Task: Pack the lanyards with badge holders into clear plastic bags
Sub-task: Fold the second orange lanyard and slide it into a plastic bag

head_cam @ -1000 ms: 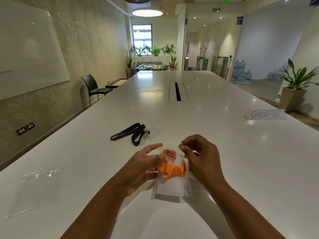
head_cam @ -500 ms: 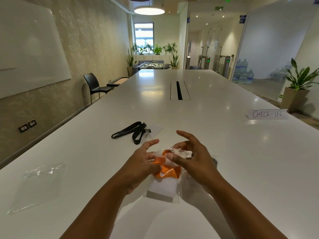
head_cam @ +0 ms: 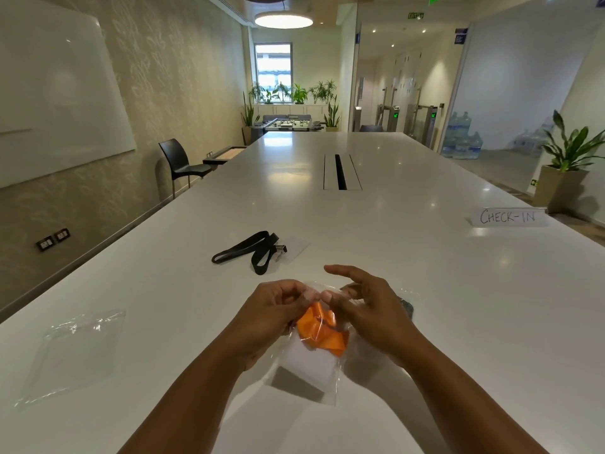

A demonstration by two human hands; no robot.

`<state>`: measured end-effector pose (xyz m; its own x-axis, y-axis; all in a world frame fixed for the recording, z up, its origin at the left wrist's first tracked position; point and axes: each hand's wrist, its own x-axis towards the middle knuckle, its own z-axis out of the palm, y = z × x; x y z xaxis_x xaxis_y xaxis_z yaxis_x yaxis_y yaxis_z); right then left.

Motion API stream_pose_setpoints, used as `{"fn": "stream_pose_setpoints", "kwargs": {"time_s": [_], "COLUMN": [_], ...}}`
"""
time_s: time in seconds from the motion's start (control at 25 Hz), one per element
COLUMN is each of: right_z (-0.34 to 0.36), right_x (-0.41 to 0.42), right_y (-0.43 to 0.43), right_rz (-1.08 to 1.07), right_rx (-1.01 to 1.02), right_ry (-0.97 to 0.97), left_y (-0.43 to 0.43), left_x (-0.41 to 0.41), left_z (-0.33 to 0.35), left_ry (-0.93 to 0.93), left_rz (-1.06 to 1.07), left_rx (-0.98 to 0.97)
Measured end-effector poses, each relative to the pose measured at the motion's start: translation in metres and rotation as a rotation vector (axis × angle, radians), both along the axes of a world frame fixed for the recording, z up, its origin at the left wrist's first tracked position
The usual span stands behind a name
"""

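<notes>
An orange lanyard (head_cam: 322, 332) with its white badge holder (head_cam: 311, 362) sits inside a clear plastic bag (head_cam: 306, 383) held just above the white table (head_cam: 425, 290). My left hand (head_cam: 271, 319) pinches the bag's top edge on the left. My right hand (head_cam: 370, 309) pinches the same edge on the right with thumb and a finger, its other fingers spread. A black lanyard (head_cam: 248, 253) with a clear badge holder (head_cam: 294, 247) lies farther back on the table. An unfilled clear bag (head_cam: 72, 352) lies flat at the left.
A folded paper sign reading CHECK-IN (head_cam: 507, 217) stands at the right. A cable slot (head_cam: 340, 172) is set in the table's middle. A black chair (head_cam: 180, 162) stands beyond the left edge, and a potted plant (head_cam: 563, 172) beyond the right.
Both hands have drawn together at the bag's mouth and lifted it slightly. The orange lanyard has sunk deeper into the bag.
</notes>
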<state>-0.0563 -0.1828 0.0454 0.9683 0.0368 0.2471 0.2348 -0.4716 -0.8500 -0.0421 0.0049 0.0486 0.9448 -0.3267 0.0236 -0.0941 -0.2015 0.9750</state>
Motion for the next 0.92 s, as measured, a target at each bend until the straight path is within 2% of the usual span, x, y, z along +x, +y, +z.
{"fn": "stream_pose_setpoints", "kwargs": {"time_s": [0.08,0.24,0.44,0.72,0.92], "right_z": [0.000,0.004,0.005,0.004,0.007], "right_x": [-0.001,-0.001,-0.001,0.003,0.001], "right_y": [0.000,-0.002,-0.002,-0.008,-0.007], "right_rz": [0.007,0.009,-0.034,-0.019,0.034], "right_rx": [0.002,0.136,0.200,0.503,0.627], "right_ry": [-0.028,-0.074,-0.057,0.113,0.202], "left_y": [0.000,-0.001,0.000,0.007,0.008], "left_x": [0.002,0.005,0.010,0.010,0.012], "left_z": [-0.002,0.000,0.000,-0.001,-0.001], "left_ry": [0.027,0.082,0.046,-0.006,-0.041], "left_rz": [0.061,0.212,0.426,0.463,0.464], "left_rx": [-0.015,-0.132,-0.220,-0.252,-0.203]}}
